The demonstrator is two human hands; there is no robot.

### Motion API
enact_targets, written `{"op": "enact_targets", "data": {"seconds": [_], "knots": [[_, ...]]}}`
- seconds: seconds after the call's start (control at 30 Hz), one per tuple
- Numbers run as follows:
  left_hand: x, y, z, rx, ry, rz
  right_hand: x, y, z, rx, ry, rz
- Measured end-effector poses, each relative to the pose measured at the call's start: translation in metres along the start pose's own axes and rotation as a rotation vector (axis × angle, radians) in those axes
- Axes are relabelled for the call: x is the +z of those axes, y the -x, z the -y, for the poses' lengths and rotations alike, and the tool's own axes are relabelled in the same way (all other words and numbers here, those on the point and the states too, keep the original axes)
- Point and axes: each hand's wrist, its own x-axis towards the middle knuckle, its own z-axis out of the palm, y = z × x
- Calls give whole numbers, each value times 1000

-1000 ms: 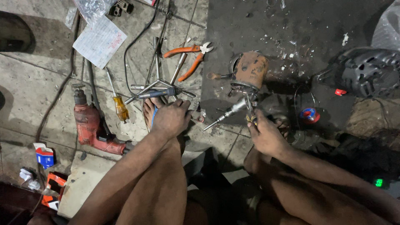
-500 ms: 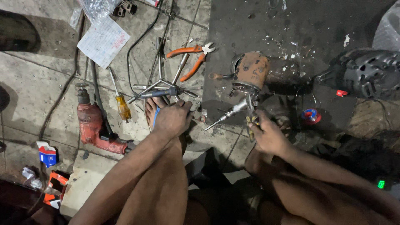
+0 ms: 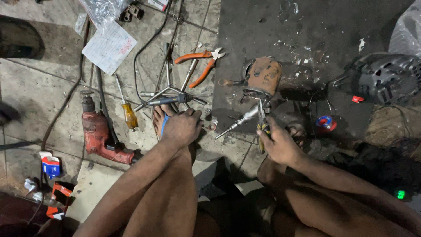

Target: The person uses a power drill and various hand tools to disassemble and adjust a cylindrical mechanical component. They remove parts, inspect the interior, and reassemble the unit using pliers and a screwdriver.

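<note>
My right hand (image 3: 278, 142) is shut on yellow-handled pliers (image 3: 262, 124), whose jaws reach up to a rusty orange motor part (image 3: 263, 77) on the dark mat. A metal screwdriver-like tool (image 3: 239, 123) lies slanted just left of the pliers. My left hand (image 3: 182, 127) rests over my foot in a blue sandal, fingers curled, next to a cross-shaped metal wrench (image 3: 169, 94). I cannot tell whether it holds anything.
Orange-handled pliers (image 3: 199, 61) lie above the wrench. A yellow-handled screwdriver (image 3: 127, 109) and a red power drill (image 3: 98, 136) lie at left. A paper sheet (image 3: 109, 46), cables, a black alternator (image 3: 386, 79), and a red-blue tape roll (image 3: 325, 123) surround me.
The view has shifted slightly. My hands keep their places, the right one still on the pliers at the orange part.
</note>
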Motion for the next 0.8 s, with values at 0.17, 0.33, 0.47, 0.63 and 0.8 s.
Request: {"op": "enact_targets", "data": {"seconds": [0.17, 0.33, 0.47, 0.63, 0.8], "knots": [[4, 0, 1, -3, -1, 11, -5, 2, 15, 21, 27, 28], [5, 1, 2, 32, 1, -43, -7, 1, 24, -184, 36, -46], [2, 1, 0, 7, 30, 10, -7, -1, 31, -166, -28, -76], [-1, -2, -3, -7, -6, 108, -1, -4, 19, 218, -71, 129], [1, 0, 1, 15, 11, 23, 18, -11, -16, 124, -597, 128]]}}
